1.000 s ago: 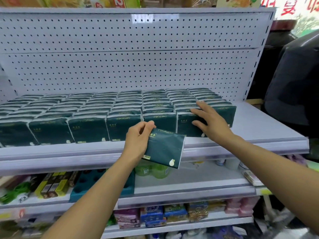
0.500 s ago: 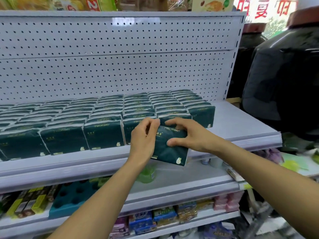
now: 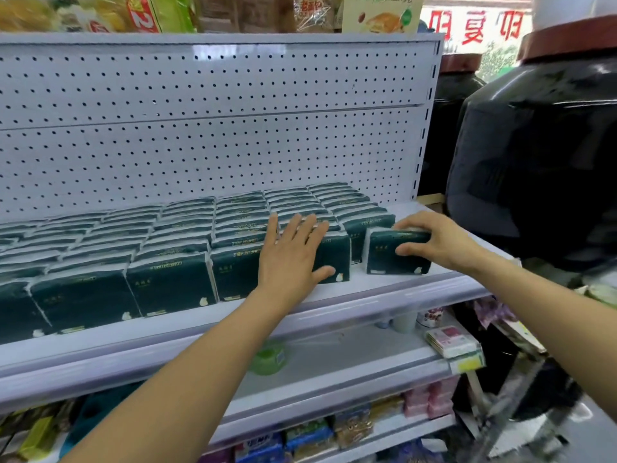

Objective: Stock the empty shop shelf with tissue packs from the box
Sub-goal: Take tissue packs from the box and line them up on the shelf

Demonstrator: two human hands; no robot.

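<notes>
**Pack set at the row's end**

Our right hand (image 3: 440, 243) grips a tissue pack (image 3: 395, 252) from above, fingers on top and thumb on its front; it stands upright on the shelf (image 3: 384, 289). Just left of it, our left hand (image 3: 293, 259) lies flat with spread fingers against the front packs (image 3: 173, 279) of the rows.

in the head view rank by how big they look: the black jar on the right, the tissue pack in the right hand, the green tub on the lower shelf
1. black jar
2. tissue pack held by the right hand
3. green tub, though it sits lower and blurred, so its rank is unsure
</notes>
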